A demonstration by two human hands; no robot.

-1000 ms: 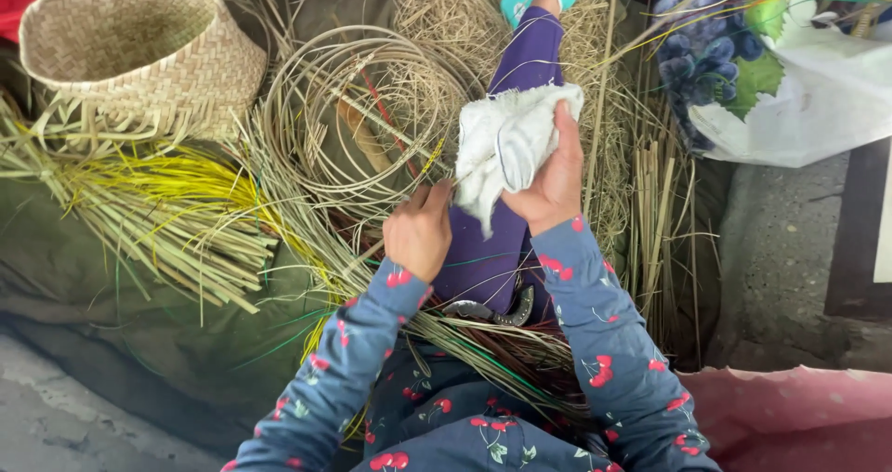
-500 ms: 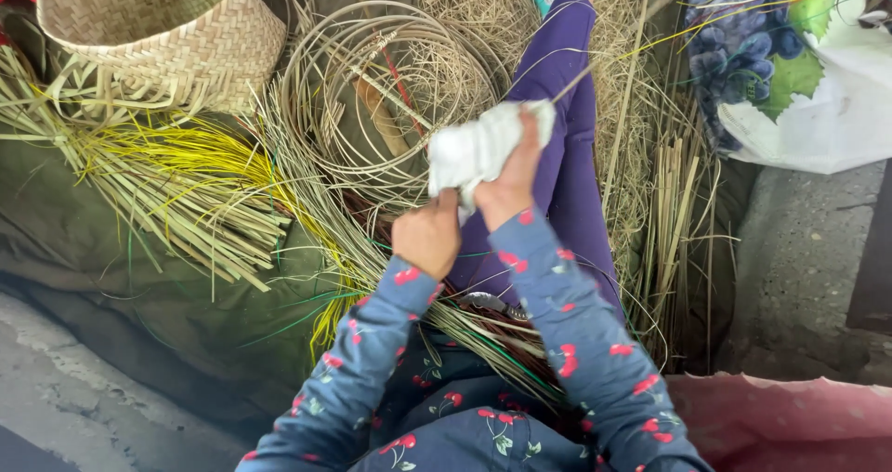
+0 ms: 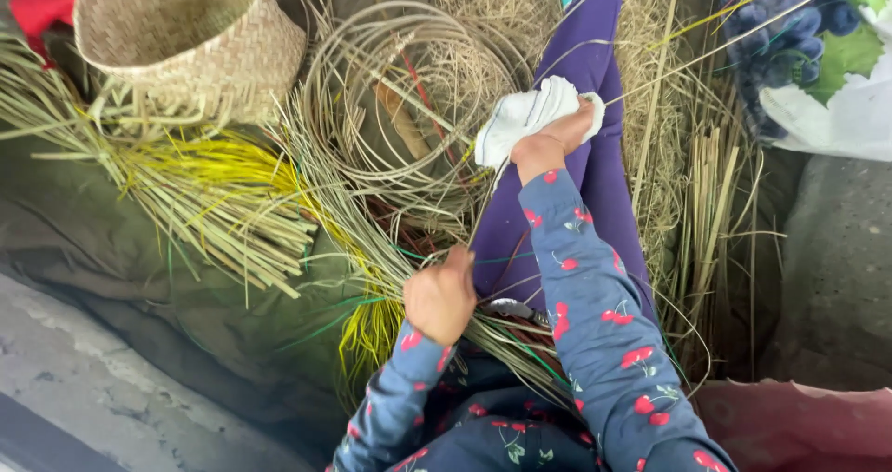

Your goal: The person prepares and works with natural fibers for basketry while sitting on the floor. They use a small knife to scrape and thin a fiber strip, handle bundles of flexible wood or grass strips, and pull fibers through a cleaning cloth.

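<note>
My right hand (image 3: 550,141) is closed around a white cloth (image 3: 520,117), held above my purple-trousered leg (image 3: 576,184). A thin straw strand (image 3: 483,216) runs from the cloth down toward my left hand (image 3: 440,295), which is a closed fist pinching that strand just above a bundle of straw strips (image 3: 506,337) lying across my lap. Both sleeves are dark blue with red cherries.
A woven basket (image 3: 177,40) lies at the upper left. Coiled cane rings (image 3: 409,100) sit beside my leg. Yellow-green straw bundles (image 3: 200,189) fan over a green tarp (image 3: 111,249). Reed stalks (image 3: 711,203) stand on the right, a white bag (image 3: 836,110) beyond them.
My right hand with the cloth has slid away from me along the strand. My left hand has dropped back toward my lap, so the hands are now farther apart.
</note>
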